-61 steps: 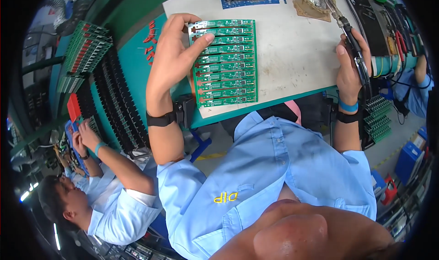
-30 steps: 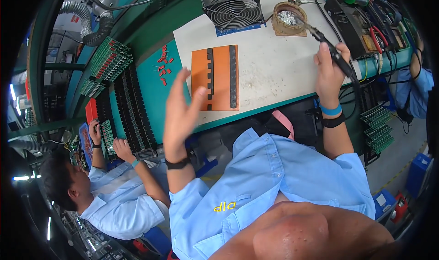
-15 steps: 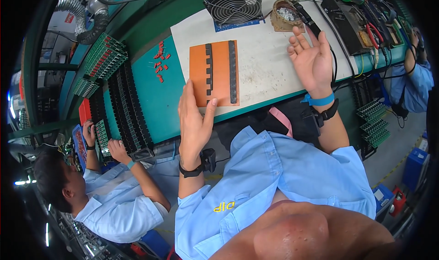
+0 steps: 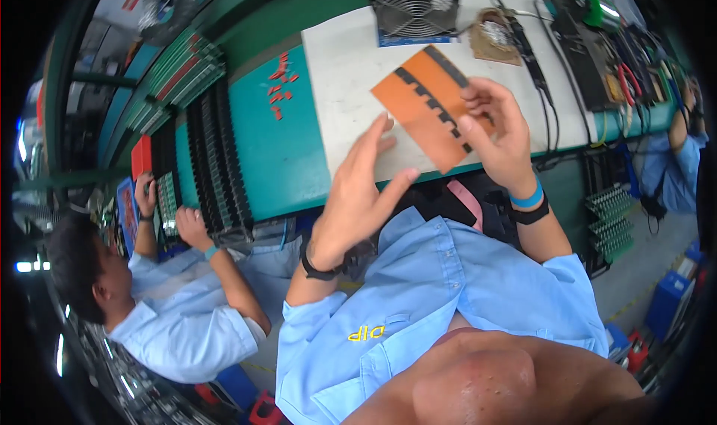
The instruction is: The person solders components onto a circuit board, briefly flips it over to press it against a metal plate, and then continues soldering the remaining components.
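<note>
An orange rectangular plate (image 4: 413, 120) carries two black strips, one toothed and one plain. It is turned at a slant above the white sheet (image 4: 336, 70), near the bench's front edge. My right hand (image 4: 502, 137) grips its right-hand side between thumb and fingers, covering part of that edge. Just left of the plate is my left hand (image 4: 357, 190), fingers stretched and thumb apart, holding nothing. A slim gap seems to separate it from the plate.
Red components (image 4: 280, 92) are scattered on the green mat (image 4: 272, 167). Behind stand a fan (image 4: 414, 10) and a tin of metal bits (image 4: 494, 30). A black-handled tool (image 4: 524, 44) and cables lie right. At left, a co-worker (image 4: 187, 298) handles circuit boards beside black racks (image 4: 213, 156).
My right hand has come leftward and closed on the plate's right side. The plate has turned from straight to slanted and shifted right. My left hand has left its edge.
</note>
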Action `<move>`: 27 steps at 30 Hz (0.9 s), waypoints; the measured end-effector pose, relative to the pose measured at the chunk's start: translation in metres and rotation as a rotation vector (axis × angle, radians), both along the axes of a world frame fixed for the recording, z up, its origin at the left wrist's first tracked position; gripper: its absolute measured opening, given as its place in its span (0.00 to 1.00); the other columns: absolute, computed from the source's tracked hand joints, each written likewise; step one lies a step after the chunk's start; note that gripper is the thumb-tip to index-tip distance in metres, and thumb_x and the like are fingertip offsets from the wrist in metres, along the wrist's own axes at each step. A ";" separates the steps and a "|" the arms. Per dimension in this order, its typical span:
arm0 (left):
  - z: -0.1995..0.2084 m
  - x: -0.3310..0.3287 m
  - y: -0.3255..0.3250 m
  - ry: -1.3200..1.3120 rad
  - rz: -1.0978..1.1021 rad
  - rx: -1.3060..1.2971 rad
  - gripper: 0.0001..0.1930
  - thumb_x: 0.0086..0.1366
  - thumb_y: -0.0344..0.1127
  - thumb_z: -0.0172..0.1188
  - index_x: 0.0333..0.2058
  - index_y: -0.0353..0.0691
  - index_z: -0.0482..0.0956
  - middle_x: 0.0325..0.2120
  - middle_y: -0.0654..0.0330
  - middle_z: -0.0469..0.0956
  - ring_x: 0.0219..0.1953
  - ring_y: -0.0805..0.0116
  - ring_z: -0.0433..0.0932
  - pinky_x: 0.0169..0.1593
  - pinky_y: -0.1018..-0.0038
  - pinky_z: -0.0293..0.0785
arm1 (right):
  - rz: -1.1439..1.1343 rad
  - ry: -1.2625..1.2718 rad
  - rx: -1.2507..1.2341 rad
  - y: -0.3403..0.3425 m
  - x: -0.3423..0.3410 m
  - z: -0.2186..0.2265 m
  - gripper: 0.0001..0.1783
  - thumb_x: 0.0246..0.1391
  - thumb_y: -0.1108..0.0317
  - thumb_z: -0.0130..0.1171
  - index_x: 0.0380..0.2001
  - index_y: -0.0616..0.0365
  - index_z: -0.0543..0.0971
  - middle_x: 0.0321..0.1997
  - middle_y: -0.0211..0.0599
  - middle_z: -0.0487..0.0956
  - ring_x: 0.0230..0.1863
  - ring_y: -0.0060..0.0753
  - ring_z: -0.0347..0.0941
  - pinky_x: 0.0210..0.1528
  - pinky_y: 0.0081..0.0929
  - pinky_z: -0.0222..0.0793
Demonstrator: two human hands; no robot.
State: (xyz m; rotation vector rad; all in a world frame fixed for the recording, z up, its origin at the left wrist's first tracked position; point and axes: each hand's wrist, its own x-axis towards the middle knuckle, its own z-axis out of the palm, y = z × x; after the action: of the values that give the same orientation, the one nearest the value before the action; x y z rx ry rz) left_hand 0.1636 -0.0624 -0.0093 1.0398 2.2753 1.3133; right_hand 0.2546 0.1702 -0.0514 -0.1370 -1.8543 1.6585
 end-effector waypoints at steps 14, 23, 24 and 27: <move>0.087 -0.352 -0.160 0.949 0.608 -0.610 0.19 0.68 0.38 0.65 0.57 0.46 0.82 0.50 0.50 0.84 0.51 0.48 0.82 0.53 0.54 0.78 | -0.158 -0.034 0.623 0.005 -0.002 -0.011 0.27 0.49 0.72 0.75 0.53 0.63 0.79 0.55 0.46 0.80 0.58 0.52 0.71 0.61 0.43 0.69; 0.087 -0.398 -0.166 0.955 0.512 -0.838 0.18 0.69 0.35 0.59 0.56 0.56 0.82 0.53 0.56 0.83 0.55 0.47 0.80 0.57 0.50 0.74 | -0.086 -0.074 0.699 0.002 0.003 -0.002 0.32 0.43 0.68 0.80 0.53 0.61 0.80 0.56 0.46 0.79 0.59 0.53 0.71 0.61 0.44 0.69; 0.090 -0.400 -0.167 0.958 0.518 -0.835 0.18 0.69 0.35 0.59 0.56 0.56 0.82 0.53 0.56 0.83 0.55 0.47 0.80 0.57 0.50 0.74 | -0.087 -0.078 0.716 0.001 0.003 -0.002 0.34 0.41 0.67 0.81 0.53 0.61 0.80 0.56 0.46 0.79 0.59 0.53 0.70 0.61 0.44 0.69; 0.097 -0.408 -0.167 0.781 0.445 -0.774 0.14 0.69 0.34 0.60 0.53 0.50 0.83 0.48 0.53 0.85 0.53 0.48 0.82 0.55 0.52 0.76 | -0.094 -0.084 0.754 0.002 0.001 -0.003 0.36 0.39 0.65 0.82 0.54 0.60 0.80 0.57 0.45 0.78 0.59 0.54 0.70 0.61 0.45 0.69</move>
State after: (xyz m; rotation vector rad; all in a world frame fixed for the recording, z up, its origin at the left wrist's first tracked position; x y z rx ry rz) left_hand -0.2439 -0.2293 0.0881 0.8418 3.2879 -0.0355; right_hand 0.2556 0.1718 -0.0544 0.0285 -2.3632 0.8145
